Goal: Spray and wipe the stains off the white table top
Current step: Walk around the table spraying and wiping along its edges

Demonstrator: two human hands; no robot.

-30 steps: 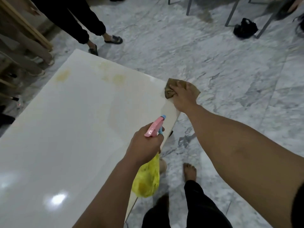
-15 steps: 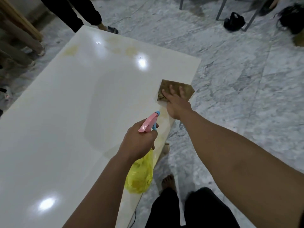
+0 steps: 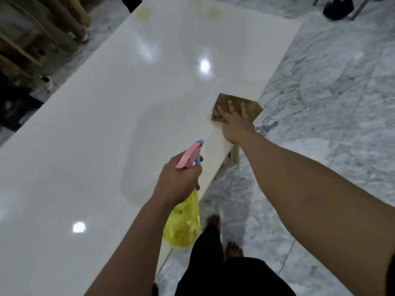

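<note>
A long glossy white table top [image 3: 111, 116] runs away from me. Yellowish stains [image 3: 143, 13] show at its far end, one near the left corner and another [image 3: 210, 12] further right. A brown cloth [image 3: 237, 104] lies at the table's right edge, partly overhanging it. My right hand [image 3: 235, 122] presses flat on the cloth with straight fingers. My left hand [image 3: 178, 180] grips a spray bottle [image 3: 183, 227] with a yellow body and a pink and blue trigger head, held over the near right edge and pointing up the table.
Grey marble floor [image 3: 320, 92] lies to the right of the table. Wooden furniture legs [image 3: 53, 33] stand at the far left. A black bag [image 3: 336, 6] sits by metal chair legs at the top right. My bare feet [image 3: 213, 221] are beside the table's edge.
My right hand has slid the cloth back along the right edge from the far corner and flattened on it. The view has moved forward. The bottle stays in my left hand.
</note>
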